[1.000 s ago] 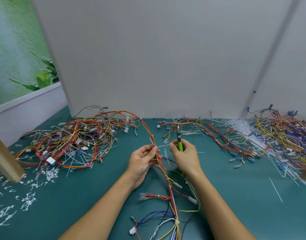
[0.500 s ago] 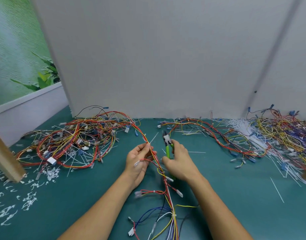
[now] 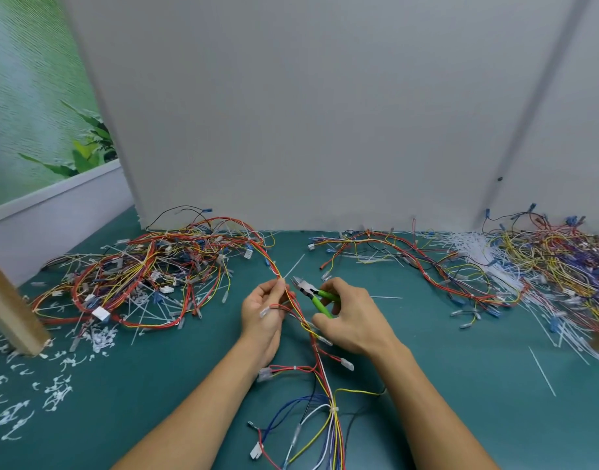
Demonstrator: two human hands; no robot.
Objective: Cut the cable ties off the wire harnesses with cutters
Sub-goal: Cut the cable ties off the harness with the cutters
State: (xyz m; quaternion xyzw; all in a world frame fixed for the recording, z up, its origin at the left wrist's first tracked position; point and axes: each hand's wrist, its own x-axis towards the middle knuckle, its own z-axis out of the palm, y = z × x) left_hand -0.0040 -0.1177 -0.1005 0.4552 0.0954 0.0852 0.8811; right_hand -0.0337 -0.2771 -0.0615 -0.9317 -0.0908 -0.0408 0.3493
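A wire harness of red, yellow, blue and white wires runs from the table's near edge up between my hands to the left pile. My left hand pinches its bundle near a white cable tie that sticks up to the right. My right hand grips green-handled cutters; their jaws are open and point left toward the bundle, a short way from the tie. Another white tie wraps the harness lower down.
A tangled pile of harnesses lies at the left, more harnesses at the back centre and another pile with loose white ties at the right. Cut tie scraps litter the green table at the left. A wooden post stands at the left.
My right hand turned the cutters from upright to pointing left at the bundle with open jaws. My left hand slid along the harness and lifted it slightly.
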